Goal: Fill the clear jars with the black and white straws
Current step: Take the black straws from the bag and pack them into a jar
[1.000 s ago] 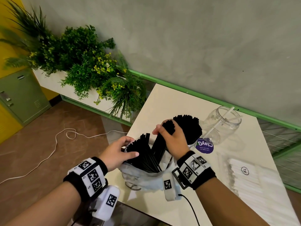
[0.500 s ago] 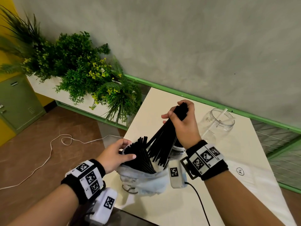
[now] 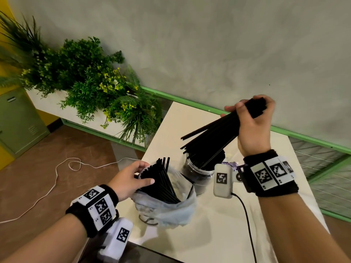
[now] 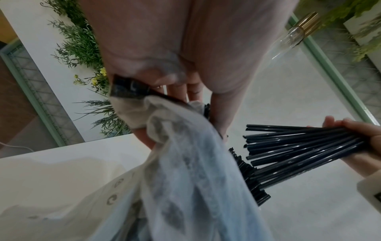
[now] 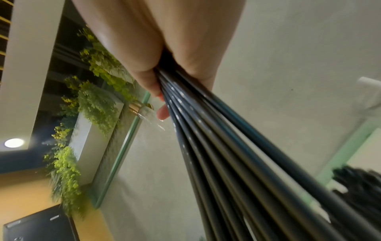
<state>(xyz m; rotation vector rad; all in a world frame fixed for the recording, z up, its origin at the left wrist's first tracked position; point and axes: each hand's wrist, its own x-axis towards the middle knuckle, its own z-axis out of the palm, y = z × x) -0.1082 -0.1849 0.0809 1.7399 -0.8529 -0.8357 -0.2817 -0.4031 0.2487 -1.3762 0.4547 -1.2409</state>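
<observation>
My right hand (image 3: 248, 109) grips a thick bundle of black straws (image 3: 214, 133) by its upper end, raised high; the bundle slants down-left with its lower tips just above a clear jar (image 3: 199, 173) packed with black straws. The right wrist view shows the same bundle (image 5: 206, 138) running out of my fist. My left hand (image 3: 146, 172) holds the mouth of a crumpled clear plastic bag (image 3: 167, 209) with more black straws (image 3: 161, 183) standing in it. In the left wrist view my fingers pinch the bag (image 4: 185, 163) beside the lifted bundle (image 4: 299, 146). The white straws are hidden behind my right arm.
The cream table (image 3: 209, 224) ends close to my left arm. A planter of green plants (image 3: 91, 86) stands left of it and a white cable (image 3: 57, 173) lies on the floor. A green rail (image 3: 303, 137) runs along the wall. A purple-labelled item (image 3: 230, 164) sits behind the jar.
My right hand has risen up and to the right, pulling the bundle of black straws out of the bag to above the jar. My left hand has stayed on the bag.
</observation>
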